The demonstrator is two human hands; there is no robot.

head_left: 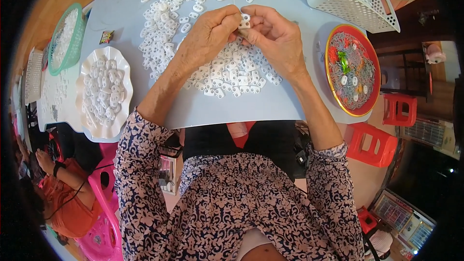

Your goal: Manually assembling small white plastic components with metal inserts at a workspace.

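Note:
Above the heap on the table, my right hand (275, 34) pinches a small white plastic piece with round holes (245, 21) between thumb and fingers. My left hand (212, 31) is closed right beside that piece, its fingertips curled against its left side; whatever it pinches is too small or hidden to name. Beneath both hands spreads a loose heap of similar white two-hole pieces (232, 75). More of them trail up the left of the heap toward the far edge.
A white scalloped dish (126, 79) of white pieces stands left. On the right is a red tray (374, 89) of small grey metal parts. A white perforated basket (333, 0) stands far right, a green basket (77, 31) far left. Another person (72, 203) sits at left.

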